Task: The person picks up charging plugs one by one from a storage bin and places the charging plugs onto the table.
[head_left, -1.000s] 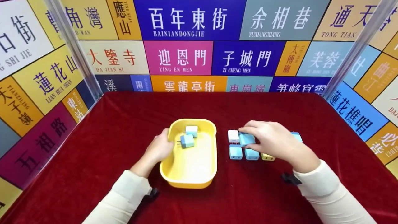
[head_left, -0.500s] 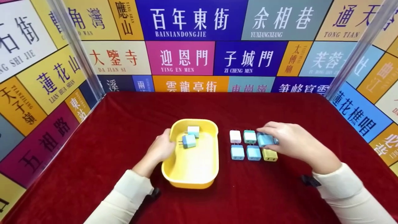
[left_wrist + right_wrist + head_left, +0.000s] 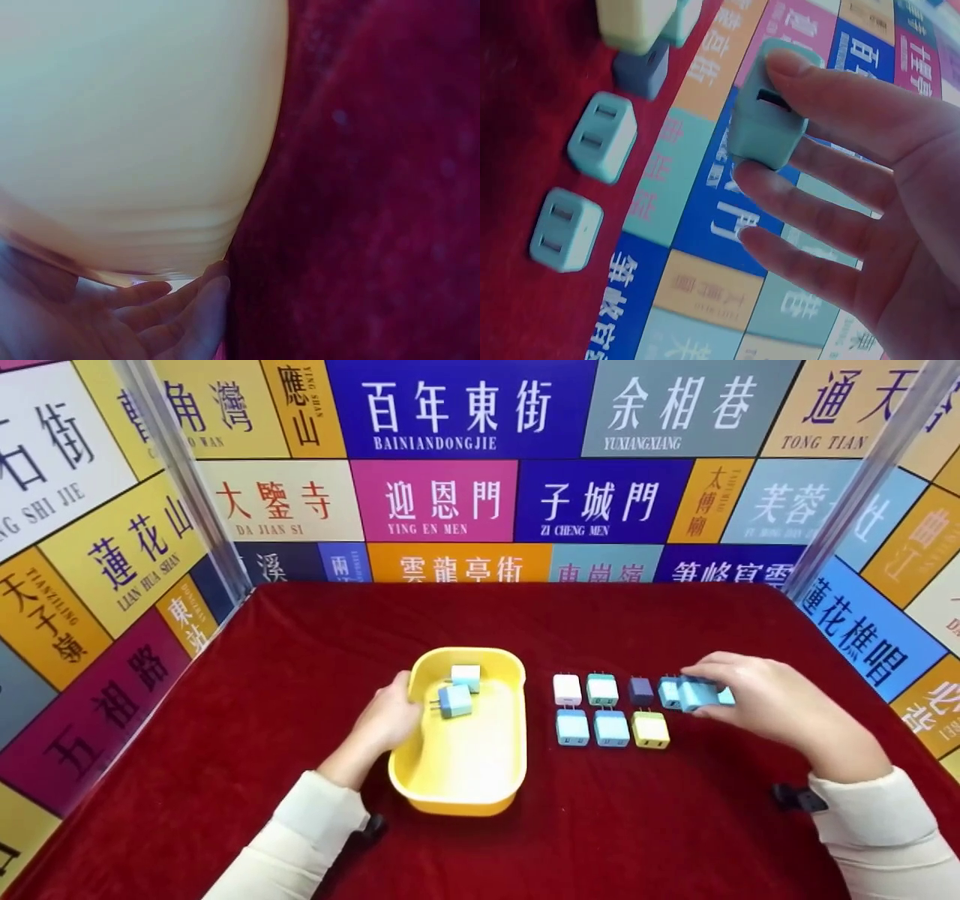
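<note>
My right hand pinches a light blue charger plug between thumb and fingertips, above the right end of the plug rows. Under and beside it stand two light blue plugs, partly hidden in the head view; a dark purple plug is to their left. My left hand holds the left side of a yellow tub; the left wrist view shows its fingers along the outer wall. Inside the tub lie a blue plug and a white-and-blue plug.
A white plug and a teal-and-white plug continue the back row leftward. The front row has two blue plugs and a yellow plug. Red cloth covers the table; a sign-patterned wall stands behind.
My right hand has moved rightward along the back row with the blue plug, uncovering the teal-and-white, dark purple and yellow plugs. The left hand and the tub stay put.
</note>
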Motion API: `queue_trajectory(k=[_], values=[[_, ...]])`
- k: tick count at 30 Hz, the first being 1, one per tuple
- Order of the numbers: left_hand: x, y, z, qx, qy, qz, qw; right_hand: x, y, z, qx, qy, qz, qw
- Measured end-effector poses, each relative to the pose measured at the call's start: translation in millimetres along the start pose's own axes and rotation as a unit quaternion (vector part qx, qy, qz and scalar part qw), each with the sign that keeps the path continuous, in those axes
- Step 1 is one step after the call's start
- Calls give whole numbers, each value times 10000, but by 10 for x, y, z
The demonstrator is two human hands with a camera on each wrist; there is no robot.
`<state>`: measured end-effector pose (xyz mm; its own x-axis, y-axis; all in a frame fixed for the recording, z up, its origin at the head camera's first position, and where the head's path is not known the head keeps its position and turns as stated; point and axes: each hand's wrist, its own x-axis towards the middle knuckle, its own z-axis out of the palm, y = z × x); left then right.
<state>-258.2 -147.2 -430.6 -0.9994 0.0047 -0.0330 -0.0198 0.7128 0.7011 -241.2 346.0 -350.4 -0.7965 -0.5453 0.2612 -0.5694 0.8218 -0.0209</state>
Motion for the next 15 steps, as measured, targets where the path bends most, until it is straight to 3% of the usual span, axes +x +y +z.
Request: queue_trajectory(k=[6,15], values=[[12,-19,14,-54,-11,-12,10000,-57,137,-26,187,-443,451,9978],[6,1,12,-67,-25,-122,9999,-92,237,-73,292,-595,623,9959]])
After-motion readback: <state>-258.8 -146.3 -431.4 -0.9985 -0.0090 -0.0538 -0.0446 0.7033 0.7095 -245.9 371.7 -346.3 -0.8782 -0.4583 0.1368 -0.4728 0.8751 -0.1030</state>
